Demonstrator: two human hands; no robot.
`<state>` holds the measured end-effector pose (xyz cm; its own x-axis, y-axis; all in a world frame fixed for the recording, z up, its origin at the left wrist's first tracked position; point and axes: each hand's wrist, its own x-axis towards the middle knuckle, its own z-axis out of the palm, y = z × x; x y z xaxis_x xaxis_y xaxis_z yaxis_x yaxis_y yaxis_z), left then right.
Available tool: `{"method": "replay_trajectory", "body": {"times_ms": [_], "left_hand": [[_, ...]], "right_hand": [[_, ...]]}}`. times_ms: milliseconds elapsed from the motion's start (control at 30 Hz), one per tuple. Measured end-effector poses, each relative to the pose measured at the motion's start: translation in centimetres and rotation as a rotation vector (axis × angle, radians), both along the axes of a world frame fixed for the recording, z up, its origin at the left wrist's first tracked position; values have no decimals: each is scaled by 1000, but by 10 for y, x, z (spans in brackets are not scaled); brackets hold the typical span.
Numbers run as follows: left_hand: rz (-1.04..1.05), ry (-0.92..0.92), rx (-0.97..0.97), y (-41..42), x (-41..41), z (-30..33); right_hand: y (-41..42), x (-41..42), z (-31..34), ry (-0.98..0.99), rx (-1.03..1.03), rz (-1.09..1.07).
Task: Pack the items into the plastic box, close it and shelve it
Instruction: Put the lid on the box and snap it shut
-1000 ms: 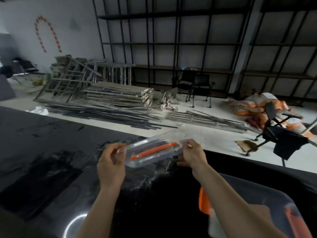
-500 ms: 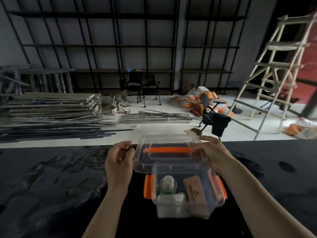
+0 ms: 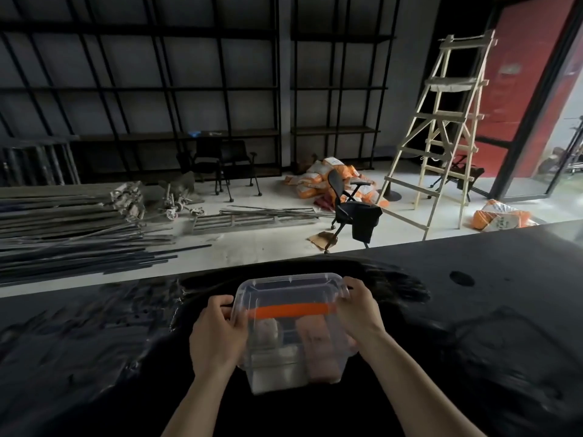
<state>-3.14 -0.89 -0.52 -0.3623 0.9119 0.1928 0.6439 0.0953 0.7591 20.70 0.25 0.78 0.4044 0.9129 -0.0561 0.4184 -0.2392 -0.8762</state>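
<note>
Items sit inside the clear plastic box [image 3: 295, 351] on the desk [image 3: 473, 310]. Left hand [image 3: 217, 335] and right hand [image 3: 358, 313] clamp its lid [image 3: 290, 293] down; latching and shelving apparently remain.

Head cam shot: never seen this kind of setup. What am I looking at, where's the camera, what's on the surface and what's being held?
There is no robot here. A person wears one wide-angle camera on the head, looking forward and down, so the two bare arms coming in from the bottom edge are the wearer's own.

The left hand and the right hand each grip one side of a clear plastic box that sits on a dark, glossy table. A clear lid with an orange handle lies on top of the box; whether it is latched cannot be told. Inside are a few blurred items, including a pale one and a brownish one.

Behind the table is a workshop floor: a wooden ladder, an office chair, stacked metal bars and dark shelving.
</note>
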Motion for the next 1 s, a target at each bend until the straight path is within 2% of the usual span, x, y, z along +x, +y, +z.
{"method": "replay_trajectory", "body": {"times_ms": [233,400,533,767,867,1000], "left_hand": [[-21,4,-117,-2,1,-7],[-30,44,-150,4,9,-2],[-140,157,-184,11,11,-4],[-109,181,-179,20,16,-5],[-78,214,-157,19,17,-9],[-75,283,-153,21,15,-15]], "right_hand": [[-1,-4,-3,-133,-78,40],[-2,-4,-6,-131,-88,29],[2,-5,-3,-129,-100,27],[7,-7,-6,-155,-147,82],[4,-11,-14,-307,-123,120],[4,-14,-21,-569,-102,56]]}}
